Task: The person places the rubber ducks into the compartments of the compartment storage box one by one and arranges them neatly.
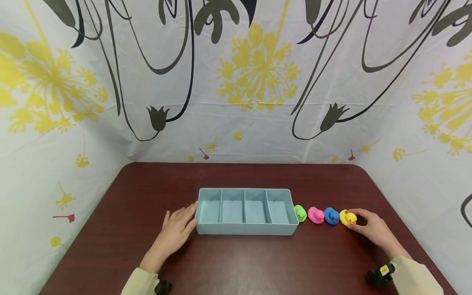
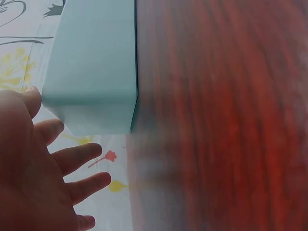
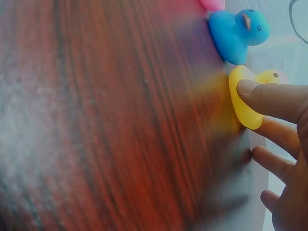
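A pale blue tray (image 1: 248, 229) with several compartments in a row sits in the middle of the table. My left hand (image 1: 176, 230) touches its left end with outstretched fingers, spread apart in the left wrist view. To the tray's right, small toy ducks stand in a line: a green duck (image 1: 300, 213) against the tray's end, then a pink duck (image 1: 315, 215), a blue duck (image 1: 331, 216) and a yellow duck (image 1: 346, 217). My right hand (image 1: 376, 230) pinches the yellow duck between thumb and forefinger; the right wrist view shows the thumb (image 3: 269, 98) across its side.
The dark red-brown wooden table (image 1: 243, 266) has rounded far corners. A white cloth (image 1: 243, 135) printed with yellow flowers and dark stems hangs behind it and along both sides. Dark wrist cameras are strapped over light sleeves (image 1: 416, 276).
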